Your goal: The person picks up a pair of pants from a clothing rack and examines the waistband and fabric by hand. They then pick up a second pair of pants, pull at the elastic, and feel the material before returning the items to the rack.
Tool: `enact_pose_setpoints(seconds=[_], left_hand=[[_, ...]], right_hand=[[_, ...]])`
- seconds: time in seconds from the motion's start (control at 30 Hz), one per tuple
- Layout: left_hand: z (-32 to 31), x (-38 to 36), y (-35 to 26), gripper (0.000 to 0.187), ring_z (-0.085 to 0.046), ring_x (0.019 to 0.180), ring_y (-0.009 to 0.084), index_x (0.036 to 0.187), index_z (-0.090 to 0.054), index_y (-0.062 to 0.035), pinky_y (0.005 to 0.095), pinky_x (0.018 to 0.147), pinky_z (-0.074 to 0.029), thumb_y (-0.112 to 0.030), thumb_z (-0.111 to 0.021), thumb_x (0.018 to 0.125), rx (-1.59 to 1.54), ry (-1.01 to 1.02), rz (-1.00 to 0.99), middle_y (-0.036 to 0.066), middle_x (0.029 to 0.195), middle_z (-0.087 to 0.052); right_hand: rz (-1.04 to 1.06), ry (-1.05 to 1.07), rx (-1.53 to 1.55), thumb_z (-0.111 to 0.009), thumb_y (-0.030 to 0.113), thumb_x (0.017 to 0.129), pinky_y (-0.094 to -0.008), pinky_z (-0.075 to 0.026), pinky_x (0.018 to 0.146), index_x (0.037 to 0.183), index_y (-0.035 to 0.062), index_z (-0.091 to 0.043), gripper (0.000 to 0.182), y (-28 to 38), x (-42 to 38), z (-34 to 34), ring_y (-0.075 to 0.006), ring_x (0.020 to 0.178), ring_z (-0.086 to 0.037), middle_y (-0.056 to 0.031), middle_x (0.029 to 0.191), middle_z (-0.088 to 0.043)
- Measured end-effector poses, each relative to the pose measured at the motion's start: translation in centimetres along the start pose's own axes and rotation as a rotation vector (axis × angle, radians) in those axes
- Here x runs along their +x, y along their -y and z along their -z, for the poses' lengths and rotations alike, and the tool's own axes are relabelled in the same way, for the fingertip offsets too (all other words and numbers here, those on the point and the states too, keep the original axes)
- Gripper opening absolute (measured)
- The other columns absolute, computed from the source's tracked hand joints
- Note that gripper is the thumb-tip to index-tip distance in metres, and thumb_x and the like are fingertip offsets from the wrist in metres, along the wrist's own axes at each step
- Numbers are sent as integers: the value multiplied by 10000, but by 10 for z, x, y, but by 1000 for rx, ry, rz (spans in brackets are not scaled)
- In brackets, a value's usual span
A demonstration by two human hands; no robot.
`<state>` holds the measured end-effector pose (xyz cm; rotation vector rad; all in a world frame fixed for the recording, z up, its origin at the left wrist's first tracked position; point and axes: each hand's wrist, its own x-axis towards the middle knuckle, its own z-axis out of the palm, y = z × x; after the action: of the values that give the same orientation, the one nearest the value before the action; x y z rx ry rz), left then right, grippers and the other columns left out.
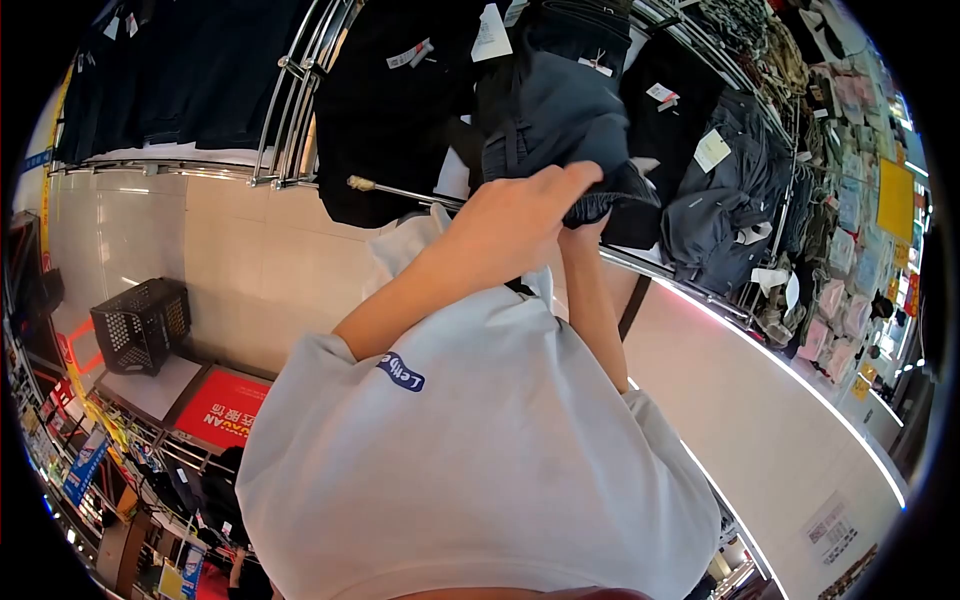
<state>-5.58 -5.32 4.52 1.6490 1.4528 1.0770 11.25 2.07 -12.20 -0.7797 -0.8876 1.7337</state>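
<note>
Nearby, a black basket (pixel 143 325) sits at left and dark trousers (pixel 715 215) hang at right; both hands, the left hand (pixel 515 225) in front hiding the right hand (pixel 585 235), are raised and grasp dark shorts (pixel 560 125).

left hand (pixel 515 225) | grips dark shorts (pixel 560 120) | clothes rack (pixel 300 90)

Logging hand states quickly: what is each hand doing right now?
Left hand: closed on the dark grey garment on the rack.
Right hand: mostly hidden behind the left hand, at the garment's hem; grip cannot be told.
</note>
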Motion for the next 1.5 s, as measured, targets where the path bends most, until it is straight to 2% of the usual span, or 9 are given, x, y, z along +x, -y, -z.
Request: enact_pose_setpoints(seconds=[0.17, 0.33, 0.43, 0.57, 0.83, 1.0, 1.13, 1.27, 1.5], left_hand=[[4, -2, 25, 269, -653, 812, 318, 998, -617, -60, 358, 693, -528, -12, -689, 744, 132, -131, -25, 94, 940, -642], [-3, 7, 45, 224, -626, 692, 312, 915, -610, -70, 363, 613, -512, 0, -692, 719, 77, -341, 23, 89, 868, -581], [-17, 18, 57, 201, -618, 680, 256, 884, -606, -32, 295, 610, -495, 47, -679, 714, 14, -405, 72, 97, 842, -578], [-40, 23, 90, 197, -611, 691, 236, 864, -575, -29, 319, 640, -494, 55, -661, 709, 68, -370, 104, 95, 819, -559], [-100, 30, 95, 879, -479, 1242, 399, 1388, -419, 4, 444, 1054, -394, -433, -812, 735, -39, -106, 178, 214, 1359, -493], [-128, 46, 94, 274, -635, 926, 421, 1076, -594, -20, 425, 793, -508, -65, -635, 809, -93, -239, 127, 229, 950, -659], [-114, 63, 69, 190, -645, 827, 389, 1016, -604, -17, 393, 742, -516, -16, -596, 826, -199, -224, 232, 184, 885, -657], [-125, 76, 30, 243, -614, 869, 325, 994, -617, -6, 362, 785, -494, 14, -621, 751, -50, -19, -150, 148, 942, -614], [-130, 56, 13, 191, -596, 810, 378, 874, -580, -15, 404, 696, -493, -8, -663, 702, 226, 50, 6, 158, 860, -579]], right_hand=[[534, -149, -1164, -654, 138, 834, -346, -498, 874, 1043, -5, -677, 254, 36, 7, 4, -288, 1027, -643, -178, 1037, -683], [657, -281, -1037, -567, -17, 702, -312, -462, 858, 845, -35, -615, 151, 88, 18, -26, -291, 832, -638, -198, 919, -670], [751, -276, -1063, -486, -94, 768, -232, -452, 867, 1081, -104, -653, 355, 99, 37, -24, -155, 947, -611, -126, 1042, -681], [108, -507, -199, -484, 96, 923, -283, -497, 849, 1121, -34, -645, 286, 130, 57, -29, -226, 948, -640, -108, 1060, -670], [-129, -464, 269, -513, 300, 1006, -431, -487, 1009, 1297, 47, -547, 388, 116, 49, 35, -301, 1155, -582, -124, 1291, -598], [-183, -513, 342, -504, 380, 1008, -411, -445, 1057, 1321, 56, -539, 452, 97, 19, 60, -275, 1195, -556, -99, 1330, -579], [-374, -564, 216, -504, 342, 1005, -383, -410, 1082, 1357, 45, -517, 461, 90, -24, 79, -250, 1228, -533, -75, 1345, -570], [-534, -203, -473, -599, 249, 973, -339, -343, 1109, 1449, 28, -422, 554, 56, -51, 87, -200, 1301, -452, -51, 1432, -478], [-288, -527, 560, -533, 458, 960, -426, -351, 1129, 1480, 121, -373, 640, -15, -9, 120, -282, 1304, -464, -100, 1466, -452]])
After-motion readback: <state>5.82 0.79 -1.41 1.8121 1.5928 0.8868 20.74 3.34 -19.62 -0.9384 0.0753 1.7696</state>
